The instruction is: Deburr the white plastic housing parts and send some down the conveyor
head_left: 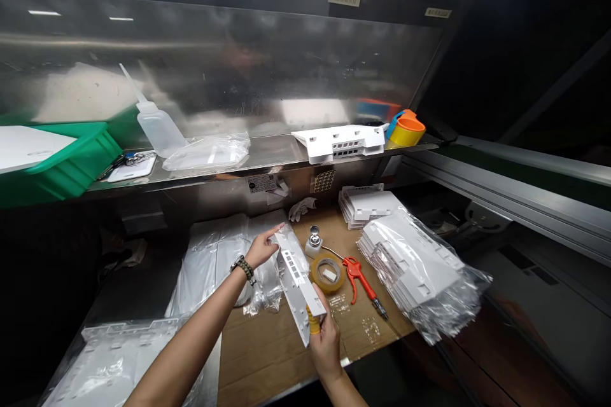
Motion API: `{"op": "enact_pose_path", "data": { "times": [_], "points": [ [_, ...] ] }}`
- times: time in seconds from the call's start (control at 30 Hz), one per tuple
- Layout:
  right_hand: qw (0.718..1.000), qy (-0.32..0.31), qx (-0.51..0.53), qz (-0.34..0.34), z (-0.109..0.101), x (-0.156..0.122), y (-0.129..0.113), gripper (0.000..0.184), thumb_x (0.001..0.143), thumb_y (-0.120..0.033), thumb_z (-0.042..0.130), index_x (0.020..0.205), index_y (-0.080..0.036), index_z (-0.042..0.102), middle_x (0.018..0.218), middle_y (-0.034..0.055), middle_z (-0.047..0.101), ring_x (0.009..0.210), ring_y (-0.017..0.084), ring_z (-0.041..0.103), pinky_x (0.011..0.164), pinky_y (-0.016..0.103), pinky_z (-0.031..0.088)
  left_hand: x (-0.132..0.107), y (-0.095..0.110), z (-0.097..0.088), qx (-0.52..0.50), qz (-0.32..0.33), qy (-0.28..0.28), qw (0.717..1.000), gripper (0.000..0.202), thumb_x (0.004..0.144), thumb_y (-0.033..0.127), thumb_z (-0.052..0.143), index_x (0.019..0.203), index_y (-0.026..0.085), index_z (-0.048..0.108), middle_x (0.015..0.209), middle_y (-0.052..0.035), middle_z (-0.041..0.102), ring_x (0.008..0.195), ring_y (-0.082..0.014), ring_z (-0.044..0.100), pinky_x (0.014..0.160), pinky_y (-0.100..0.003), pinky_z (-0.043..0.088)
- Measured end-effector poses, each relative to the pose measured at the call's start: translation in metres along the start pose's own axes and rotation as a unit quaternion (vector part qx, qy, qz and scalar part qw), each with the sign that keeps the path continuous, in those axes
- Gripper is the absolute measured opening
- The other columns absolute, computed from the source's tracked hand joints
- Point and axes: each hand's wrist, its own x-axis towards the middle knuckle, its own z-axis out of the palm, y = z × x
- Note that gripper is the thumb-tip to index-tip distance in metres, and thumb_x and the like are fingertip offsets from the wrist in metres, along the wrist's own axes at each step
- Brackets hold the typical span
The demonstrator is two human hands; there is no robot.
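Observation:
A white plastic panel (292,272) with a row of rectangular cutouts is held tilted above the brown cardboard (258,356). My left hand (263,247), with a watch and a braided bracelet at its wrist, is closed on the panel's far end. Around the near end my right hand (325,337) is closed, with yellow wrapping on one finger. Just right of the panel lie a roll of amber tape (340,280) and a red air blow gun (359,276). Behind the tape stands a small bottle with a metal cap (314,243).
Bagged white panels (424,261) are stacked at the right, with more bagged panels (119,356) at the lower left. On the metal shelf (272,152) sit a green bin (90,152), a squeeze bottle (160,127), another white panel (341,142) and tape rolls (407,129).

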Motion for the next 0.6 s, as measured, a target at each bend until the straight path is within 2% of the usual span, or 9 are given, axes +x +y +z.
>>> {"op": "enact_pose_path", "data": {
  "times": [0.1,0.2,0.3,0.37,0.43,0.5,0.6],
  "points": [
    [1.000,-0.026,-0.015,-0.004,-0.008,-0.001,-0.005,0.046,0.100,-0.040,0.046,0.139,-0.022,0.064,0.116,0.0147,0.077,0.118,0.031,0.070,0.101,0.043,0.056,-0.020,0.024,0.004,0.097,0.049,0.055,0.992,0.054,0.089,0.011,0.045,0.137,0.028,0.064,0.159,-0.0056,0.048,0.089,-0.0229,0.067,0.085,-0.042,0.053],
    [0.999,-0.023,-0.024,0.005,-0.020,0.005,-0.011,0.046,0.098,-0.043,0.050,0.136,-0.022,0.065,0.123,0.0151,0.074,0.120,0.032,0.069,0.101,0.042,0.056,-0.046,0.043,0.016,0.176,0.103,0.040,0.978,0.058,0.091,0.009,0.043,0.138,0.034,0.064,0.163,-0.0004,0.041,0.094,-0.0273,0.067,0.088,-0.046,0.051],
    [0.996,0.038,0.009,0.085,-0.039,0.015,-0.015,0.055,0.093,-0.056,0.058,0.134,-0.020,0.064,0.128,0.0160,0.072,0.120,0.032,0.069,0.096,0.038,0.057,-0.071,0.052,0.033,0.230,0.115,0.036,0.966,0.073,0.090,0.000,0.033,0.151,0.038,0.049,0.169,0.0003,0.027,0.102,-0.0308,0.066,0.091,-0.053,0.050],
    [0.983,0.078,0.043,0.159,-0.052,0.024,-0.020,0.070,0.083,-0.067,0.066,0.129,-0.015,0.066,0.118,0.0169,0.076,0.108,0.032,0.072,0.086,0.036,0.060,-0.086,0.052,0.047,0.255,0.092,0.043,0.962,0.082,0.086,-0.004,0.028,0.158,0.036,0.036,0.171,-0.0029,0.018,0.099,-0.0321,0.067,0.084,-0.053,0.054],
    [0.968,0.104,0.067,0.217,-0.063,0.031,-0.026,0.083,0.070,-0.075,0.074,0.124,-0.013,0.067,0.104,0.0148,0.079,0.091,0.030,0.075,0.073,0.033,0.060,-0.102,0.052,0.062,0.266,0.068,0.043,0.960,0.088,0.083,-0.006,0.028,0.161,0.034,0.026,0.171,-0.0060,0.019,0.092,-0.0308,0.070,0.071,-0.047,0.057],
    [0.960,0.115,0.078,0.243,-0.069,0.036,-0.033,0.087,0.061,-0.076,0.080,0.121,-0.014,0.068,0.096,0.0116,0.080,0.081,0.028,0.074,0.063,0.030,0.058,-0.116,0.055,0.076,0.266,0.060,0.036,0.961,0.095,0.079,-0.008,0.032,0.163,0.034,0.016,0.170,-0.0070,0.024,0.084,-0.0274,0.071,0.062,-0.041,0.057],
    [0.961,0.122,0.059,0.239,-0.081,0.043,-0.039,0.076,0.060,-0.071,0.084,0.113,-0.018,0.073,0.087,0.0073,0.081,0.074,0.026,0.072,0.057,0.028,0.056,-0.134,0.063,0.086,0.255,0.070,0.030,0.964,0.109,0.072,-0.006,0.042,0.163,0.033,-0.004,0.171,-0.0088,0.019,0.083,-0.0261,0.073,0.057,-0.038,0.057]
  ]
}}
